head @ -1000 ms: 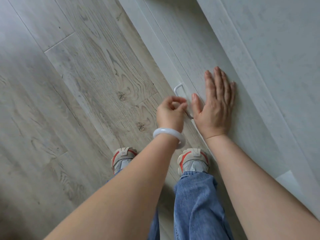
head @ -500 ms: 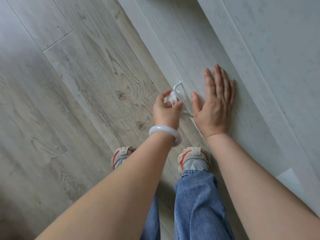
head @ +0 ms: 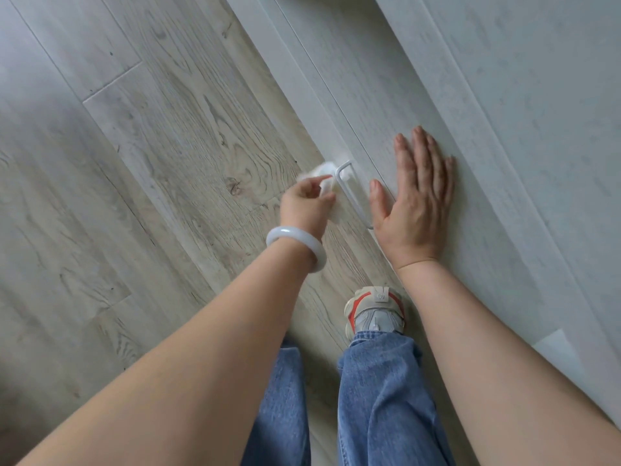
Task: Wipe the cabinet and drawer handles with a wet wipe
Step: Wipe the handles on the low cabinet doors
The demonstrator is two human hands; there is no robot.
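A white bar handle [head: 351, 193] sticks out from the pale grey drawer front [head: 386, 105] low on the cabinet. My left hand [head: 304, 205], with a white bangle on the wrist, pinches a crumpled white wet wipe [head: 324, 179] just left of the handle's upper end. The wipe touches or nearly touches the handle. My right hand [head: 415, 200] lies flat with fingers spread on the drawer front, right beside the handle, holding nothing.
Grey wood-grain floor [head: 134, 163] fills the left side. My right shoe [head: 374, 312] and blue jeans [head: 379, 405] are below the hands. The cabinet's upper panel [head: 537, 95] runs along the right.
My left hand has slid the wipe up along the handle from its lower part to its top end and off to the left. The right hand has stayed flat on the drawer front.
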